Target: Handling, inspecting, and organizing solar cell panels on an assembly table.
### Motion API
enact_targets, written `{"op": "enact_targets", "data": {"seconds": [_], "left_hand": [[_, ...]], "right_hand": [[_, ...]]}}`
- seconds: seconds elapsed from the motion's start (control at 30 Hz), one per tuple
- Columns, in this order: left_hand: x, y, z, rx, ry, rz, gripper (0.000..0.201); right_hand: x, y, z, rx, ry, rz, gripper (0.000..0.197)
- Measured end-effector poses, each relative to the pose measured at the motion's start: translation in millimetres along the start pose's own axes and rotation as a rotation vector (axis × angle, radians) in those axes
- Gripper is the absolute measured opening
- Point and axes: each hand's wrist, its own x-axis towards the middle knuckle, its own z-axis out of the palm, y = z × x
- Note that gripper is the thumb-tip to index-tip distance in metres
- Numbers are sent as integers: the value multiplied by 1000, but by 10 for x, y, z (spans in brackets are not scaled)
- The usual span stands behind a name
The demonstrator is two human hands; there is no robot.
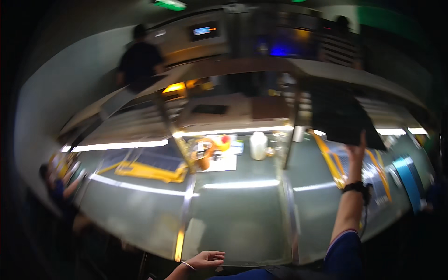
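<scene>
My right hand (356, 151) is raised far forward on the right, gripping the lower edge of a large black flat sheet (343, 114). At least one finger lies over the sheet's face; the rest of the grip is partly hidden. The sheet hangs tilted in front of the shelf. At the near edge of the glossy grey-green table (238, 219), my left hand (207, 259) hovers with fingers stretched out and nothing in it. Motion blurs the whole view.
Yellow-edged dark sheets (151, 170) lie on the table's left; similar yellow-edged pieces (333, 161) and a blue strip (407, 182) lie right. A white bottle (258, 145) and brown container (202, 156) stand mid-back. Metal posts (290, 126) carry the shelf. Another person (58, 189) is at left; two stand behind.
</scene>
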Motion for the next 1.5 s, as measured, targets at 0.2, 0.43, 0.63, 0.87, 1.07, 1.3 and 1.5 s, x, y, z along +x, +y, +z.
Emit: {"op": "enact_targets", "data": {"seconds": [0.2, 0.43, 0.63, 0.87, 1.07, 1.3, 1.5], "left_hand": [[-308, -197, 215, -165, 332, -22, 53], [104, -104, 352, 39, 156, 114, 50], [285, 197, 570, -94, -251, 211, 55], [450, -125, 1304, -841, -967, -63, 57], [416, -552, 1296, -693, -553, -212, 30], [21, -490, 395, -481, 52, 55, 33], [-841, -651, -999, -347, 202, 133, 39]], "right_hand": [[501, 340, -458, -218, 412, -324, 30], [-1236, 1, 47, -267, 400, -344, 37], [-4466, -371, 921, -532, 513, -363, 44], [-6900, 107, 2081, -603, 742, -455, 42], [-7359, 1024, 2276, -622, 1073, -10, 33], [-7452, 1980, 2428, -428, 894, 356, 36], [-7845, 1811, 1966, -270, 1179, 504, 21]]}}
